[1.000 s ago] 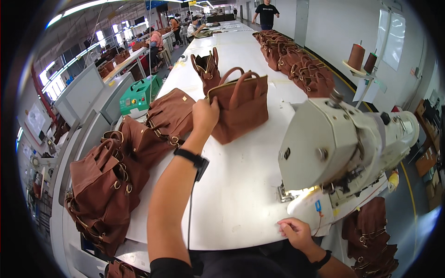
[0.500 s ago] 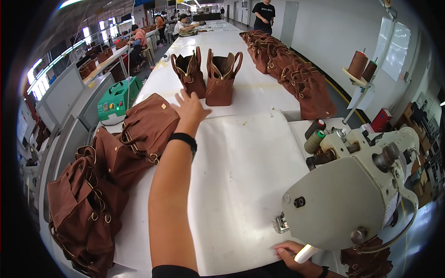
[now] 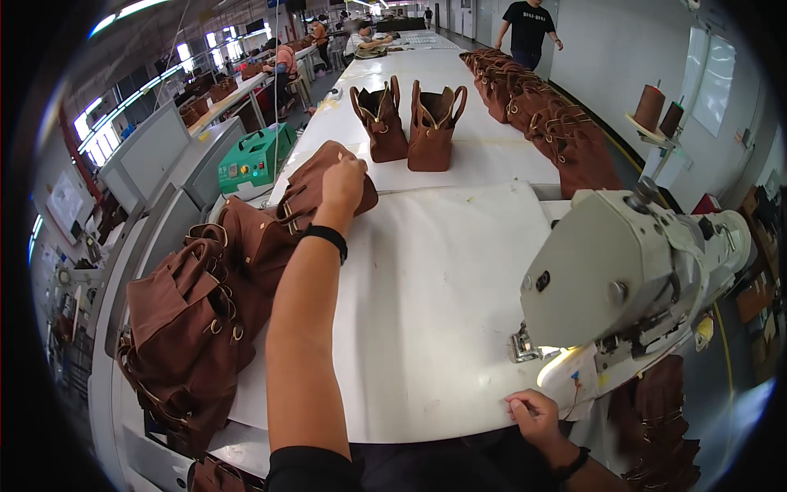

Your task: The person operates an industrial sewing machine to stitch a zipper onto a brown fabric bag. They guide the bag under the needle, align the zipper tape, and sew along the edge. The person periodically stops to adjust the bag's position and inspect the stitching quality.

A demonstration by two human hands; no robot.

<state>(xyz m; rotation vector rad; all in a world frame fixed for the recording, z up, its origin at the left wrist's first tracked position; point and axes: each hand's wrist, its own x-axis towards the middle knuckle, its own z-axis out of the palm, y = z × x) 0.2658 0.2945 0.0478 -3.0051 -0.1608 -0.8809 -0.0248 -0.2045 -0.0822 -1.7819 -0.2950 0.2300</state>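
Observation:
My left hand [image 3: 344, 182] reaches forward with its fingers closed on the upper edge of a brown handbag [image 3: 316, 176]. That bag lies on its side, farthest out in a row of bags on the left of the white table. Nearer to me, a second brown bag [image 3: 252, 238] and a larger slumped bag [image 3: 184, 316] with brass rings lie against it. My right hand [image 3: 534, 416] rests by the table's front edge with curled fingers. Whatever it may pinch is too small to make out. Just beyond it is the presser foot [image 3: 523, 346] of a grey sewing machine [image 3: 586, 275].
Two upright brown bags [image 3: 432, 139] stand farther along the white table [image 3: 443, 271]. A long row of brown bags [image 3: 545, 123] lines its right side. A green box-shaped device [image 3: 256, 160] sits at the left; thread cones [image 3: 650, 108] stand right. A person [image 3: 529, 33] is at the back right.
My left hand, open above the far end of the bags before, has come down and closed on the handbag. My view has shifted. My right hand now shows clear of the machine's white lamp.

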